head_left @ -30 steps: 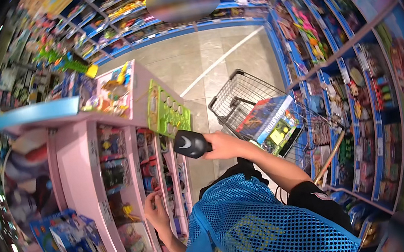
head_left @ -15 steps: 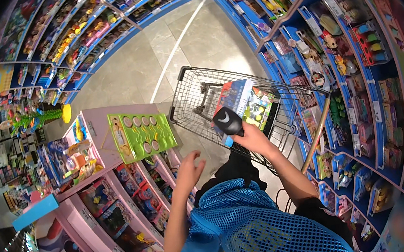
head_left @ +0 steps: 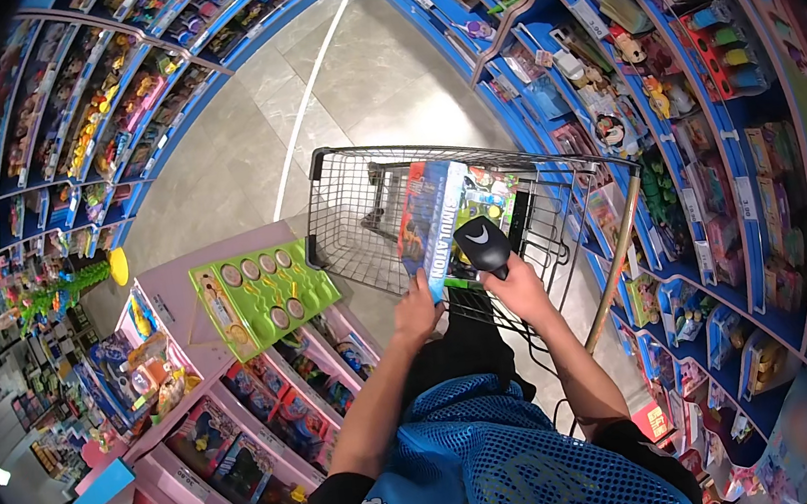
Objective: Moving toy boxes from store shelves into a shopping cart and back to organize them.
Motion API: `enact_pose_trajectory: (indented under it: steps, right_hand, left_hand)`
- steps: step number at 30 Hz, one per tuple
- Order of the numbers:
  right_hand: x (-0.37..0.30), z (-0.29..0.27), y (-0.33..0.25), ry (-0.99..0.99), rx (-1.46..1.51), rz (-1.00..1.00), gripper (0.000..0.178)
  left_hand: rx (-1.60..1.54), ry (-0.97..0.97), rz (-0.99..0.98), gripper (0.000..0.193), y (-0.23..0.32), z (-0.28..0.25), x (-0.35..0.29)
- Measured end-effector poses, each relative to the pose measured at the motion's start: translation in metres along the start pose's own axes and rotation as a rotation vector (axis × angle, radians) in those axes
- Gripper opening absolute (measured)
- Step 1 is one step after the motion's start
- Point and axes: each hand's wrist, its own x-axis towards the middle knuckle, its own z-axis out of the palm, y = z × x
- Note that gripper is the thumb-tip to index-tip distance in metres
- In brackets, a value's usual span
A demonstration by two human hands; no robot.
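Note:
My right hand (head_left: 521,293) is wrapped round the handle of a black handheld scanner (head_left: 483,245), its broad head pointing away from me over the cart. The fingers of my left hand (head_left: 417,313) close on the near end of a tall, narrow toy box (head_left: 435,218) with red, blue and white sides. This box stands tilted over the wire shopping cart (head_left: 339,222). Beside it, partly behind the scanner, lies a second toy package (head_left: 492,191) with a green and multicoloured front.
On my left stands a pink shelf unit (head_left: 164,271) with a green toy tray (head_left: 273,298) on its top. Blue shelves (head_left: 715,163) full of toys run along the right, close to the cart. Grey tiled floor (head_left: 373,84) with a white line stretches ahead.
My left hand has moved right and forward and taken hold of the box, which is now turned more upright. The scanner has shifted right, off the box.

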Motion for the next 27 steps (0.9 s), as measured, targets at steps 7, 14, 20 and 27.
enact_pose_trajectory:
  steps: [7, 14, 20, 27]
  right_hand:
    - [0.001, 0.003, 0.004, 0.002, -0.109, -0.071, 0.039]
    - [0.003, 0.000, -0.032, -0.084, -0.136, -0.065, 0.043]
    - [0.011, 0.008, -0.041, -0.111, -0.164, -0.149, 0.046]
    - [0.021, 0.027, -0.060, -0.151, -0.191, -0.208, 0.041]
  left_hand:
    - [-0.135, 0.164, -0.085, 0.060, -0.018, -0.017, 0.011]
    - [-0.300, 0.317, -0.180, 0.047, -0.060, -0.039, 0.009]
    - [-0.382, 0.467, -0.224, 0.044, -0.087, -0.064, -0.043]
    - [-0.919, 0.696, -0.239, 0.033, -0.102, -0.108, -0.150]
